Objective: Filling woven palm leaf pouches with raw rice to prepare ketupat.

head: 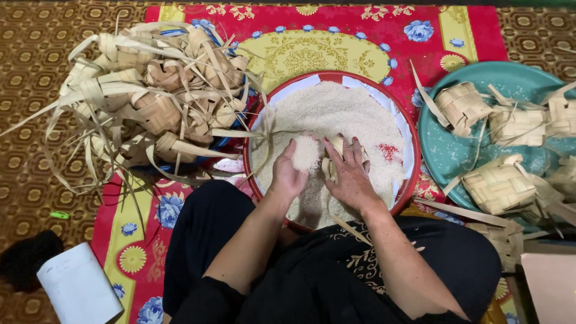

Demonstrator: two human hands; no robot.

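Observation:
A round red-rimmed tray (403, 114) of white raw rice (336, 111) lies in front of my knees. My left hand (290, 174) is cupped over it with a scoop of rice in the palm. My right hand (350, 174) grips a small woven palm-leaf pouch (333, 157), mostly hidden under the fingers, held just right of the left hand above the rice. A loose leaf strip trails from the pouch toward my lap.
A heap of woven leaf pouches with long loose strips (153, 99) sits at the left. A teal round tray (447, 153) at the right holds several woven pouches (499, 186). A red flowered mat (372, 24) lies beneath; a white roll (81, 288) lies bottom left.

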